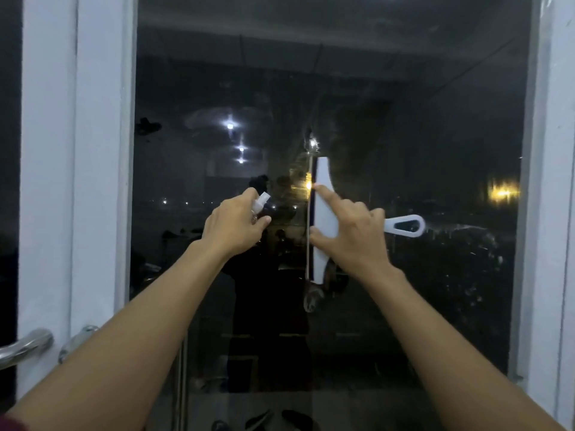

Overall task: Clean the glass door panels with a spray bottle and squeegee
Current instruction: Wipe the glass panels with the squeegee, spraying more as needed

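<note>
A dark glass door panel (404,104) fills the middle of the view, smeared and speckled with droplets on its right side. My right hand (348,231) presses a white squeegee (323,178) against the glass. Its blade stands vertical and its handle (404,225) sticks out to the right, with my index finger stretched along the head. Just left of it, my left hand (233,225) is shut on a small clear spray bottle (259,202), whose nozzle points at the glass.
White door frames stand at the left (93,150) and right (550,181) of the panel. Two metal door handles (28,345) stick out at the lower left. Reflections of ceiling lights and street lights show in the glass.
</note>
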`<move>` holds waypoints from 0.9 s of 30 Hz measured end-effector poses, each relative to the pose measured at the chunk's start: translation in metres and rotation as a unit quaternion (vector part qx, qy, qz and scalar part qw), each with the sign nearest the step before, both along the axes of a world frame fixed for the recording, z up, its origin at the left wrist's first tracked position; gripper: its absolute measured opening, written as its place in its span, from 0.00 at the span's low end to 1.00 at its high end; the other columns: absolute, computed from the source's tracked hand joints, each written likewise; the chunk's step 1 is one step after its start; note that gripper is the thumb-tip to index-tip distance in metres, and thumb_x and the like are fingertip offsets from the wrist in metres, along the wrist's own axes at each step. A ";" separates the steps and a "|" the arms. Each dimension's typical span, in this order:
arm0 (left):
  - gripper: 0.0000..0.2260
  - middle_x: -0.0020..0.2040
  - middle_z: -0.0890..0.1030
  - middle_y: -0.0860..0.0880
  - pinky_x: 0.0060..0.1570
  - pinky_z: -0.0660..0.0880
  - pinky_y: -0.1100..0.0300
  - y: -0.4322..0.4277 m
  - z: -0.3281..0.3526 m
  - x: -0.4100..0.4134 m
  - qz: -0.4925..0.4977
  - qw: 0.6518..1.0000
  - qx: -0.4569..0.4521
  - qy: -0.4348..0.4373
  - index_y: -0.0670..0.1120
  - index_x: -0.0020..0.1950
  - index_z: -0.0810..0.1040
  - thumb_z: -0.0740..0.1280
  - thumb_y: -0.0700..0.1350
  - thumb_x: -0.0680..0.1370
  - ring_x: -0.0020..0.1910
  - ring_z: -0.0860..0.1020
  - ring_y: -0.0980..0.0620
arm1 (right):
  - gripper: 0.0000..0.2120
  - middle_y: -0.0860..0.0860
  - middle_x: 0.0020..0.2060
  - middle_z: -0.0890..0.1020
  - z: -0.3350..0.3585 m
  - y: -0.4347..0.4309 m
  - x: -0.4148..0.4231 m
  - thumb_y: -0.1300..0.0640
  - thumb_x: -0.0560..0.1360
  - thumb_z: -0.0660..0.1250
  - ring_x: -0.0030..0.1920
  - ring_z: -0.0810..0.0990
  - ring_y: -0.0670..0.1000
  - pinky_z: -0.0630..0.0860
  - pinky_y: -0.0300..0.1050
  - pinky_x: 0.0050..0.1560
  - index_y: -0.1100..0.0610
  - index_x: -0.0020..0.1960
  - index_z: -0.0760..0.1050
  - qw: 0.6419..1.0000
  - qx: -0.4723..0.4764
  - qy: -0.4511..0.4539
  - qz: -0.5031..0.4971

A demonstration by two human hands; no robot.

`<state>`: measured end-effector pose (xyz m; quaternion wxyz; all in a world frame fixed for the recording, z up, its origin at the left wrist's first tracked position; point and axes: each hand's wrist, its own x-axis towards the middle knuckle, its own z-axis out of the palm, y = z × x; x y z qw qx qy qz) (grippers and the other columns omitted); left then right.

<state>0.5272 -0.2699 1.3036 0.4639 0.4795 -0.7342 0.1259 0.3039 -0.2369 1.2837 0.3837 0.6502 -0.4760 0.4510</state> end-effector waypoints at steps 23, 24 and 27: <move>0.13 0.32 0.78 0.54 0.38 0.78 0.54 -0.004 -0.034 0.023 -0.046 0.997 -0.023 0.049 0.52 0.46 0.73 0.77 0.51 0.72 0.33 0.78 0.56 | 0.33 0.47 0.35 0.72 -0.018 -0.020 -0.037 0.41 0.73 0.64 0.36 0.69 0.49 0.61 0.47 0.42 0.45 0.75 0.60 0.998 0.014 0.001 -0.064; 0.13 0.32 0.78 0.54 0.38 0.78 0.54 -0.005 -0.032 0.022 -0.042 0.998 -0.022 0.050 0.52 0.46 0.73 0.77 0.51 0.72 0.34 0.78 0.56 | 0.33 0.47 0.35 0.72 -0.018 -0.018 -0.041 0.41 0.73 0.65 0.36 0.70 0.50 0.61 0.47 0.42 0.45 0.75 0.60 0.997 0.015 -0.004 -0.070; 0.14 0.33 0.78 0.55 0.37 0.77 0.54 -0.006 -0.031 0.021 -0.030 0.998 -0.010 0.051 0.53 0.45 0.71 0.76 0.52 0.72 0.35 0.78 0.55 | 0.31 0.47 0.34 0.71 -0.019 -0.011 -0.037 0.42 0.73 0.66 0.35 0.68 0.49 0.60 0.46 0.42 0.46 0.74 0.63 0.997 -0.002 -0.027 -0.072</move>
